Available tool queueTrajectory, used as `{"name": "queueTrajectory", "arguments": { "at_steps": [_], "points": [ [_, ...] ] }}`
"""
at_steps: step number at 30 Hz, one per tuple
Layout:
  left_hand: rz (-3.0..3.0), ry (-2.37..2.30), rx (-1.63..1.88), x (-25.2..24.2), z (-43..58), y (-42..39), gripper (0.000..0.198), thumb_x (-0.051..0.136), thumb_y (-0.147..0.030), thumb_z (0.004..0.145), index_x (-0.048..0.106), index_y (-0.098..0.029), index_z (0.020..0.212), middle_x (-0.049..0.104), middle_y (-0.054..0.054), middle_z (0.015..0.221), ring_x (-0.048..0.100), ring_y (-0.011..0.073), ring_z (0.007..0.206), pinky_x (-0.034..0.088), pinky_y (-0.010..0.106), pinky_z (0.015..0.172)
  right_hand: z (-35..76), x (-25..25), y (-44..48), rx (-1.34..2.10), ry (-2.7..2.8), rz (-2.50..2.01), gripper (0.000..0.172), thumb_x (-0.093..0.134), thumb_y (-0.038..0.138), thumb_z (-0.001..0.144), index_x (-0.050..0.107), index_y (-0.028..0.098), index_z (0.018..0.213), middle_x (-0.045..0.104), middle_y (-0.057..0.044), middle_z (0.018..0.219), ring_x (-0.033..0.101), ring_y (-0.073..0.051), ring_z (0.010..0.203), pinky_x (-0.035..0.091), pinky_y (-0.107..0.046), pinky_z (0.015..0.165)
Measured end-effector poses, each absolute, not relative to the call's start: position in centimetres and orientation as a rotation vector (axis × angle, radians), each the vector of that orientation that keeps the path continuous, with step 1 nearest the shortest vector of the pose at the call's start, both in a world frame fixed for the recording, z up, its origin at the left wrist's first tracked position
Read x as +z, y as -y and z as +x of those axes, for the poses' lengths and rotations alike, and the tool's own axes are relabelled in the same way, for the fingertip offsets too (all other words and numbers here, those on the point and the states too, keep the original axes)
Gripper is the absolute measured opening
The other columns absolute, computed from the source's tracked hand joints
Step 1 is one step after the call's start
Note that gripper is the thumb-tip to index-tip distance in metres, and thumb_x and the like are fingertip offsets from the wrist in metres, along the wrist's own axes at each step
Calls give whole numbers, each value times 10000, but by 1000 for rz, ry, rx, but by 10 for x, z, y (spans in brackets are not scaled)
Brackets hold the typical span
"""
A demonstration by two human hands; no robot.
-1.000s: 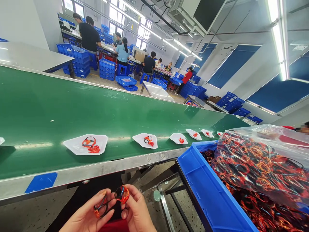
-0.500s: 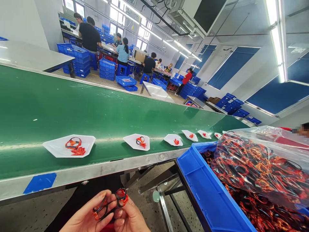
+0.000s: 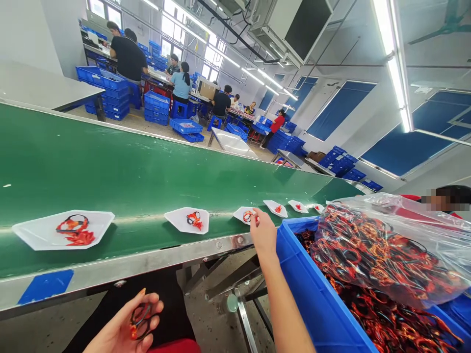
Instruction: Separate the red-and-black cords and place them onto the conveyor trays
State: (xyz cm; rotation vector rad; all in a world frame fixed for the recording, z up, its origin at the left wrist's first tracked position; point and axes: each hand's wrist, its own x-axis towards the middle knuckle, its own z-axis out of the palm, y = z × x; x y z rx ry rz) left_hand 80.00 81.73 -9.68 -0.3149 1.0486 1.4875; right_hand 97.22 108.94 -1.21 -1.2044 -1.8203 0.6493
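Orange-and-black wire coil [image 3: 248, 215], pinched in the right hand's [image 3: 263, 234] fingers, rests on a small white plastic tray [image 3: 238, 214] on the green conveyor belt [image 3: 110, 166]. It is best set centred, clear of the rim. The left hand [image 3: 123, 329] loosely grasps a second coil [image 3: 140, 319].

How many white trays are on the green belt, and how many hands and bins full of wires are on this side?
White trays on the belt: 6; farther ones too small to tell
Hands: 2, left hand holding a wire coil, right hand at the third tray
Blue bin of wire coils: 1
Total: 9
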Motion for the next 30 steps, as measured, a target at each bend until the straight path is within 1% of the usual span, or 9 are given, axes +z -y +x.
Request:
{"name": "queueTrajectory", "arguments": {
  "at_steps": [3, 6, 8, 10, 15, 19, 21, 24, 30],
  "points": [
    [-281, -1064, 1500, -88, 802, -820, 250, 653, -250, 785, 637, -125, 1001, 698, 118, 939, 634, 178, 732, 556, 301, 610, 964, -16, -1055, 634, 1902, -1183, 326, 523, 251, 823, 620, 177, 1124, 589, -115, 1159, 555, -176, 723, 447, -354, 791],
    [-279, -991, 1513, -88, 802, -823, 219, 603, -284, 818, 654, -114, 945, 714, 130, 915, 653, 196, 752, 560, 320, 670, 952, -31, -987, 911, 2176, -958, 256, 528, 241, 851, 631, 255, 1085, 651, -13, 946, 556, -126, 645, 458, -233, 625],
    [-258, -943, 1515, -91, 803, -823, 236, 568, -303, 837, 666, -108, 927, 720, 123, 884, 661, 215, 785, 557, 335, 713, 943, -43, -945, 1130, 2400, -742, 302, 570, 206, 832, 616, 302, 1114, 643, 31, 841, 551, -108, 619, 439, -194, 578],
    [-229, -883, 1507, -95, 803, -822, 279, 549, -336, 846, 672, -111, 955, 723, 108, 885, 660, 240, 837, 552, 352, 744, 936, -55, -918, 1161, 2543, -611, 350, 609, 187, 805, 612, 317, 1130, 642, 40, 833, 549, -104, 608, 429, -192, 578],
    [-205, -824, 1500, -95, 802, -816, 350, 549, -352, 849, 637, -116, 1093, 708, 90, 1072, 598, 271, 1056, 502, 386, 886, 933, -73, -913, 1160, 2472, -625, 125, 624, 239, 823, 682, 244, 933, 645, 14, 829, 550, -98, 595, 424, -189, 581],
    [-169, -762, 1528, -88, 802, -813, 463, 529, -410, 848, 575, -114, 1201, 674, 101, 1168, 487, 279, 1210, 373, 413, 1019, 940, -81, -918, 1224, 2374, -620, 66, 657, 200, 789, 679, 217, 849, 638, 13, 800, 545, -94, 603, 417, -179, 577],
    [-169, -700, 1543, -85, 802, -814, 528, 489, -482, 847, 571, -106, 1210, 663, 115, 1184, 452, 292, 1241, 276, 436, 1076, 942, -87, -915, 1201, 2366, -610, 43, 658, 201, 784, 674, 215, 821, 638, 10, 800, 549, -99, 618, 408, -180, 565],
    [-194, -637, 1552, -83, 802, -814, 554, 486, -504, 843, 569, -101, 1214, 646, 120, 1211, 408, 292, 1277, 172, 449, 1117, 943, -96, -908, 1179, 2349, -595, 42, 643, 203, 792, 672, 215, 820, 644, 2, 809, 566, -107, 641, 417, -183, 581],
    [-199, -598, 1556, -84, 801, -811, 493, 464, -447, 876, 553, -121, 1235, 613, 105, 1260, 411, 265, 1280, 164, 443, 1128, 941, -101, -905, 1174, 2336, -607, 79, 628, 192, 794, 686, 220, 839, 640, -6, 817, 573, -108, 637, 428, -181, 582]
  ]
}}
